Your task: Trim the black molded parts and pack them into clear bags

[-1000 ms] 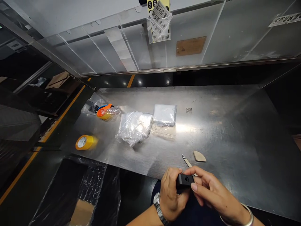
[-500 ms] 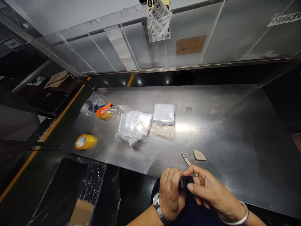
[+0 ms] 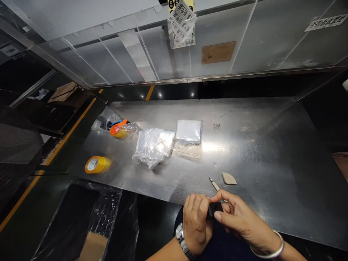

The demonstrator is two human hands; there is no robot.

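Note:
A small black block-like piece with a round hole [image 3: 215, 208] is held between my two hands, just off the table's front edge. My left hand [image 3: 196, 219], with a watch on the wrist, is closed around its left end. On the right end, the thumb and forefinger of my right hand [image 3: 236, 215] pinch it. The rest of the piece is hidden by my fingers. Just beyond, a craft knife [image 3: 214, 184] lies on the metal table, blade pointing away, its handle end partly behind my right hand. Beside the knife is a beige wedge-shaped pad [image 3: 229, 178].
On the metal table [image 3: 261, 145] lie a crumpled clear plastic bag [image 3: 154, 146], a stack of clear bags [image 3: 189, 131], a yellow tape roll [image 3: 96, 164] and an orange tape dispenser [image 3: 118, 128]. A clear panel [image 3: 103, 59] stands behind. Black plastic sheeting [image 3: 78, 217] is at lower left.
The view has shifted slightly. My hands keep the same hold on the black piece, which appears tilted a little differently.

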